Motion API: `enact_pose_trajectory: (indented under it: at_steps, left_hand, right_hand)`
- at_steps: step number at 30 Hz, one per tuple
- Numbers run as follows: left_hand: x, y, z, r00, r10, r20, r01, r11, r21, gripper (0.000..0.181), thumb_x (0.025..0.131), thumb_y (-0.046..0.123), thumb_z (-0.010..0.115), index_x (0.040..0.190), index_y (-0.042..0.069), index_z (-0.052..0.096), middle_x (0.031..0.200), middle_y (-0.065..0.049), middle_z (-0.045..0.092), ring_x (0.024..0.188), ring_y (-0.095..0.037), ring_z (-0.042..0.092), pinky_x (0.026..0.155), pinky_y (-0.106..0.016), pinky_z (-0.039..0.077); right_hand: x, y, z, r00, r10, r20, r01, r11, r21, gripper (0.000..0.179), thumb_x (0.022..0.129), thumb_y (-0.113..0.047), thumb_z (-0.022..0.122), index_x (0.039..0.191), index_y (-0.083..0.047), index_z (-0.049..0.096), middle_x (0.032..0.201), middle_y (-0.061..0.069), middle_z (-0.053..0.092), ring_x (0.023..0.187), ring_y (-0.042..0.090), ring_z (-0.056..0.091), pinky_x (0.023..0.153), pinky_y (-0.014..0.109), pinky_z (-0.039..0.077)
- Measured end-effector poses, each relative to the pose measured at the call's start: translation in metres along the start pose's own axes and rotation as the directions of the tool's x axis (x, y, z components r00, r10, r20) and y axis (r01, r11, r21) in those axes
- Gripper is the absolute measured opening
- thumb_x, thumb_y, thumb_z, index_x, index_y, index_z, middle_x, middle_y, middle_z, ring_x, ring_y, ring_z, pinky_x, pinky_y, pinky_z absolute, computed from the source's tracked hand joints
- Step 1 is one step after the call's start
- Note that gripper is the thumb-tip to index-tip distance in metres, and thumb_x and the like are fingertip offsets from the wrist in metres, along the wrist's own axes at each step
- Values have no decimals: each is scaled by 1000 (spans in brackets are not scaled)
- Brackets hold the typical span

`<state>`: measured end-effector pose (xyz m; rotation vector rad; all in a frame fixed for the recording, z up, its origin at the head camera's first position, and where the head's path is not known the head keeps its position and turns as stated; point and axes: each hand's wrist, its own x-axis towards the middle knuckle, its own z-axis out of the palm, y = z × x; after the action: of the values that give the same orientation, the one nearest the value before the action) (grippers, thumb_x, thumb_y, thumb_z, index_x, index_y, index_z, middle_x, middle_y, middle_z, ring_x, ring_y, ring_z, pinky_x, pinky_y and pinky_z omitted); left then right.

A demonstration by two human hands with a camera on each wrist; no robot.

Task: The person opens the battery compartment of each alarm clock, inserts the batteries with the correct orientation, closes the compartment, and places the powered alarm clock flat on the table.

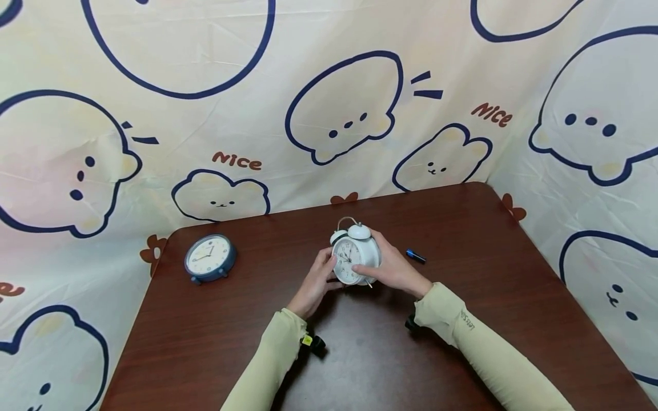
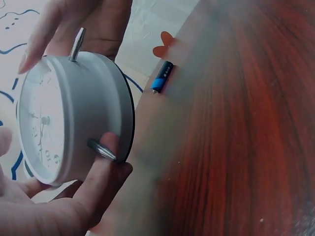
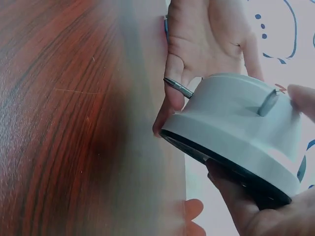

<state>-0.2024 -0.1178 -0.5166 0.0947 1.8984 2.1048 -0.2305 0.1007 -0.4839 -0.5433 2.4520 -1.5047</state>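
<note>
A white twin-bell alarm clock (image 1: 369,254) is held up over the table between both hands, its dial turned toward the head camera and its bells at the top. My left hand (image 1: 316,282) grips its left lower side, thumb at the dial's edge. My right hand (image 1: 394,267) wraps the right side, with the thumb across the front. In the left wrist view a left finger lies against one metal foot (image 2: 102,149) of the clock. Right-hand fingers reach the black back (image 3: 231,177) in the right wrist view, which the hand partly hides.
On the brown table (image 1: 247,342) a blue round clock (image 1: 208,258) rests at the left, face up and tilted on small feet. A blue and black battery (image 1: 416,256) lies just right of my right hand. Printed cloth (image 1: 329,34) hangs behind the table and along its sides.
</note>
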Motion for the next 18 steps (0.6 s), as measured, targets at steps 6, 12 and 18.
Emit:
enact_pose_trajectory:
  at_steps: [6,12,18]
  left_hand:
    - [3,-5,-4,1000,-10,-9,9,998,-58,42,113,34,42,150,16,39,134,-13,53,97,-17,66,86,-38,58]
    - [4,-9,-6,1000,-15,-13,13,992,-128,44,112,26,48,153,22,36,129,-10,54,100,-16,67,88,-38,59]
    - [4,-11,-9,998,49,-49,-54,994,-100,46,110,19,52,155,17,44,136,-11,53,101,-15,65,86,-37,58]
  right_hand:
    - [0,2,-2,1000,24,-17,-22,992,123,91,92,-22,78,164,-11,23,158,17,41,135,38,48,110,57,43]
    - [0,4,-6,1000,14,-15,-10,967,255,85,94,-10,75,162,-12,26,161,14,36,145,36,38,116,54,35]
    - [0,4,-10,999,38,25,-45,928,371,84,96,-6,70,164,-9,20,164,16,28,149,34,32,117,46,36]
